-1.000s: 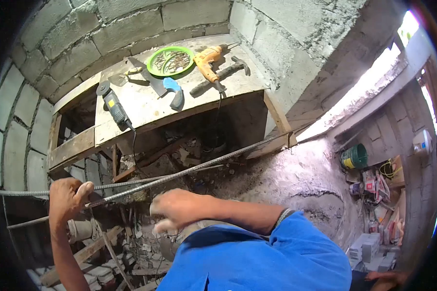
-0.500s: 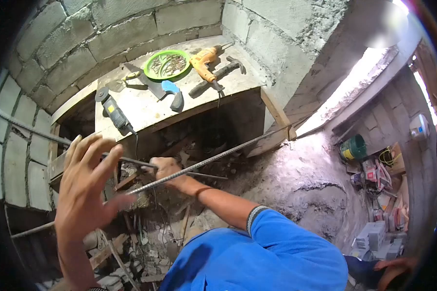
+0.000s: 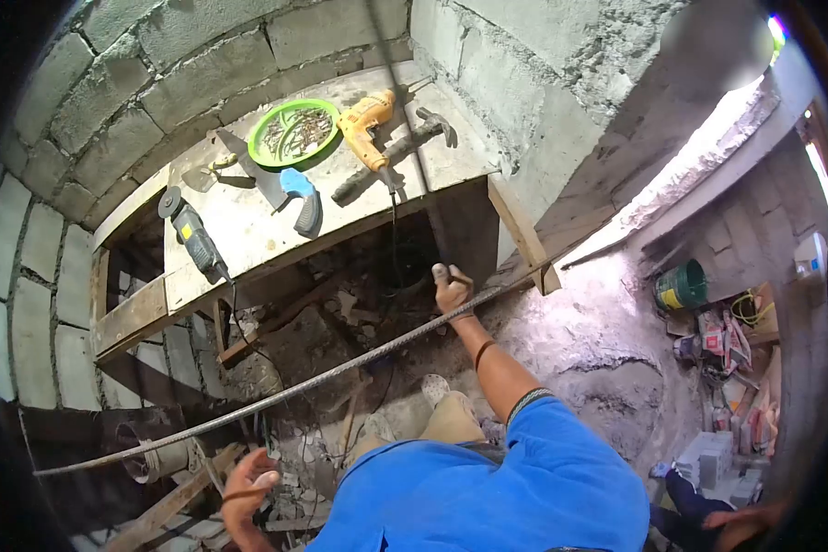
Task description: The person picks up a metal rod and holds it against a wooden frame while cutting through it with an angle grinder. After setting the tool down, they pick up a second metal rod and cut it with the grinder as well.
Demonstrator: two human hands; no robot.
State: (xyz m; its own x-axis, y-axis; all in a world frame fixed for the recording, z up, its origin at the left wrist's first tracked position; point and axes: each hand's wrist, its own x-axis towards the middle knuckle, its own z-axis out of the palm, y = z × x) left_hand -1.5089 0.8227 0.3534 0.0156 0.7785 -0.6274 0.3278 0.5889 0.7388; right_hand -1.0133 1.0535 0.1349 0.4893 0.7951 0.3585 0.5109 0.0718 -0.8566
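My right hand is closed around a steel rebar rod, which rises from my fist past the edge of the wooden bench and out of the top of the view. A second long ribbed rebar runs diagonally across the scene, passing in front of my right wrist. Low at the left, below that rebar, is my left hand, fingers loosely curled and apart, holding nothing visible.
On the wooden bench lie an angle grinder, a blue-handled saw, a green tray of screws, a yellow drill and a hammer. Rubble covers the floor. A green bucket and another person's hand are at right.
My right hand has moved right, and its rebar has swung from lying across the left to pointing upward. My left hand has dropped down. The long rebar's left end sits lower.
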